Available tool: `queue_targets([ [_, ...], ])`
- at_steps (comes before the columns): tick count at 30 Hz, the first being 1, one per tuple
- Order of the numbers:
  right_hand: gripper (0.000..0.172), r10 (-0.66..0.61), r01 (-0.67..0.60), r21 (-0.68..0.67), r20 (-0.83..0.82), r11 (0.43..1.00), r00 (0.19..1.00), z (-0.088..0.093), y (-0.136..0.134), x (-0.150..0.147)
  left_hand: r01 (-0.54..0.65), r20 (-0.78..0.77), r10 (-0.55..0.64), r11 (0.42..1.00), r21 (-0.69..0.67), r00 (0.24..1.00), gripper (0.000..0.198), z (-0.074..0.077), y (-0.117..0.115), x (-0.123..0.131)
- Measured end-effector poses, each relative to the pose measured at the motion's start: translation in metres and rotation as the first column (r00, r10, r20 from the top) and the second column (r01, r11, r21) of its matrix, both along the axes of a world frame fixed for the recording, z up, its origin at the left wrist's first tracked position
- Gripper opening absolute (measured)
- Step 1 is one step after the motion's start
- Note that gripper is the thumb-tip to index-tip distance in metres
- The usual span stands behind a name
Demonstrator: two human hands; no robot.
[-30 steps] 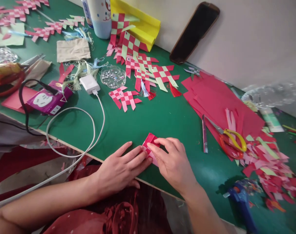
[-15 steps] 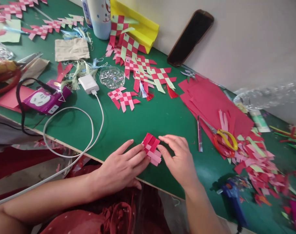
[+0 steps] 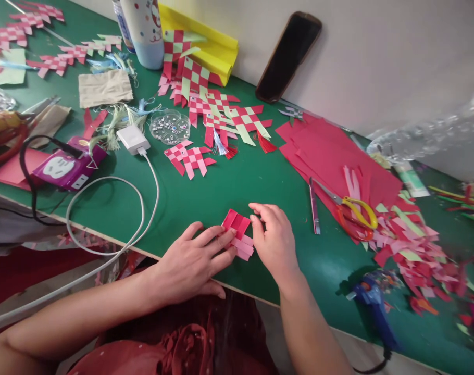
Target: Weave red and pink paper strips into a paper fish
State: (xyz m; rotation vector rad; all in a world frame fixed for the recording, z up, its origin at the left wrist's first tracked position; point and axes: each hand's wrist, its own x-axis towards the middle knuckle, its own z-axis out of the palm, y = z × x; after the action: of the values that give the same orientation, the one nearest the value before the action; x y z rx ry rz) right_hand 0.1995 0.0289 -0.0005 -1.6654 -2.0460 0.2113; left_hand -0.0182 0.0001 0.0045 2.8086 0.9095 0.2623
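Left hand [image 3: 190,260] lies flat, fingers spread, pressing the weave [image 3: 237,225]; right hand [image 3: 274,239] curls at its 3 o'clock edge, any pinch hidden, cannot tell.

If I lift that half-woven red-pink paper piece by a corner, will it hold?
Likely floppy and light: the woven paper piece is thin strips flat on the table. Loose pink ends stick out, so strips may slip apart. The left hand pins it, hinting it slides easily.
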Motion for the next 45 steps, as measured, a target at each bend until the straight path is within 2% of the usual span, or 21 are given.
queue_targets([
  [3,0.024,0.01,-0.003,0.118,-0.063,0.993,0.998,0.007,-0.011,0.005,0.021,0.02,-0.021,1.0,0.007,1.0,0.078,-0.004,0.002,-0.001],
  [6,0.024,0.178,-0.165,0.218,-0.038,0.962,0.983,0.013,-0.033,0.005,0.062,0.035,-0.062,0.998,-0.007,0.997,0.079,-0.007,0.004,-0.002],
  [9,0.027,0.281,-0.292,0.117,0.101,0.949,0.954,0.013,-0.053,0.001,0.084,0.016,-0.083,0.995,-0.045,0.996,0.083,-0.006,0.006,-0.004],
  [12,0.038,0.293,-0.307,0.046,0.187,0.951,0.938,0.007,-0.061,-0.001,0.087,0.004,-0.087,0.994,-0.067,0.996,0.086,-0.005,0.007,-0.004],
  [17,0.045,0.307,-0.319,0.041,0.179,0.947,0.935,0.003,-0.062,0.002,0.105,0.089,-0.095,0.987,-0.122,0.991,0.09,0.001,0.011,-0.005],
  [21,0.044,0.347,-0.356,0.032,0.16,0.934,0.924,0.005,-0.071,0.005,0.133,0.131,-0.108,0.97,-0.202,0.986,0.091,0.012,0.012,-0.008],
  [24,0.047,0.379,-0.386,0.023,0.139,0.922,0.915,0.007,-0.082,0.006,0.168,0.125,-0.139,0.952,-0.255,0.982,0.084,0.02,0.007,-0.013],
  [27,0.05,0.406,-0.413,0.031,0.129,0.91,0.905,0.006,-0.094,0.006,0.212,0.121,-0.184,0.934,-0.286,0.975,0.076,0.022,-0.002,-0.018],
  [30,0.028,0.399,-0.411,0.07,0.141,0.909,0.906,0.0,-0.105,0.004,0.257,0.122,-0.233,0.933,-0.253,0.965,0.06,0.018,-0.011,-0.022],
  [33,0.024,0.376,-0.397,0.153,0.15,0.905,0.914,-0.007,-0.112,0.004,0.279,0.162,-0.253,0.946,-0.166,0.954,0.04,0.01,-0.016,-0.022],
  [39,0.024,0.364,-0.368,0.229,0.06,0.901,0.929,-0.008,-0.115,0.003,0.26,0.278,-0.228,0.962,-0.086,0.933,0.044,-0.001,-0.017,-0.018],
  [42,0.026,0.294,-0.278,0.21,-0.048,0.937,0.955,-0.003,-0.112,0.0,0.193,0.329,-0.14,0.972,-0.133,0.934,0.05,-0.003,-0.017,-0.011],
  [45,0.025,0.214,-0.192,0.141,-0.167,0.971,0.963,0.003,-0.106,-0.003,0.116,0.369,-0.024,0.966,-0.229,0.929,0.048,-0.004,-0.017,-0.002],
])
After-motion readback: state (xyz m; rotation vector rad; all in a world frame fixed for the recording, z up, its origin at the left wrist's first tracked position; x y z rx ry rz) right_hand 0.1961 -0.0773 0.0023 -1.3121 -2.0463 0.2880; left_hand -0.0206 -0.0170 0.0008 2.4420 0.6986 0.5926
